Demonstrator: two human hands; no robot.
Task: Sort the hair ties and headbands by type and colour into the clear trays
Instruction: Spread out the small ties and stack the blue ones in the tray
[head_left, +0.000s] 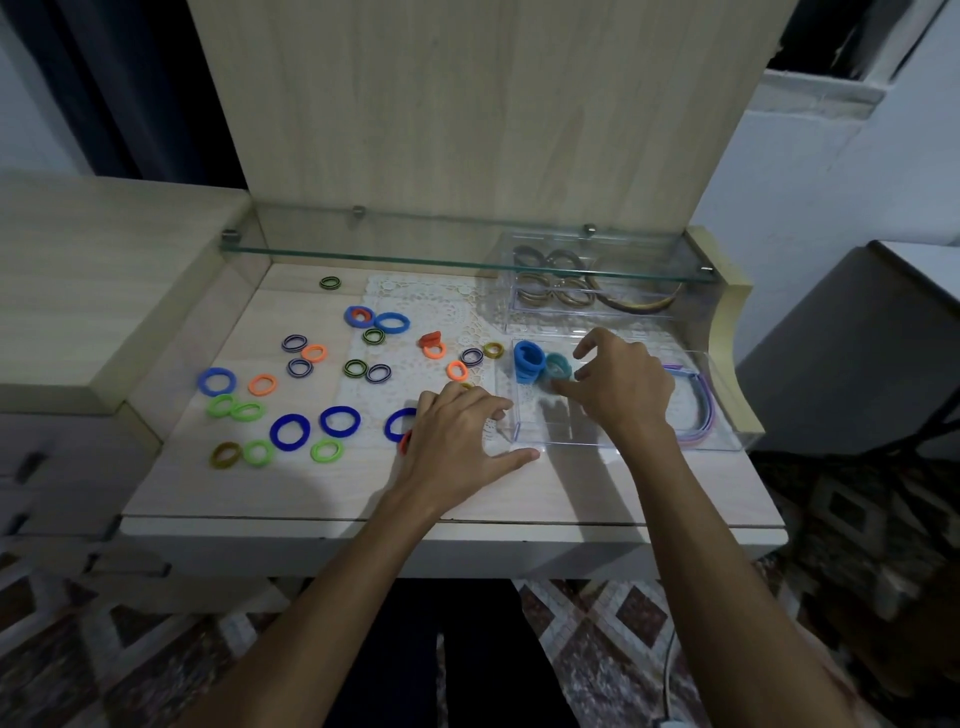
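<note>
While the left hand (457, 431) rests spread and empty on the surface (311, 488), loose hair ties (289, 431) lie leftward of it: seven blue, five orange visible, five green. Right hand (618, 384), nearer the clear tray (524, 436), fingers curled at the teal tie (558, 366) beside stacked blue ones; grip unclear. Headbands (698, 400) beyond.

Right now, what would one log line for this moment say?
right hand: fingers at teal hair tie in clear tray | left hand: spread on table beside tray | loose ties: many still unsorted
</note>
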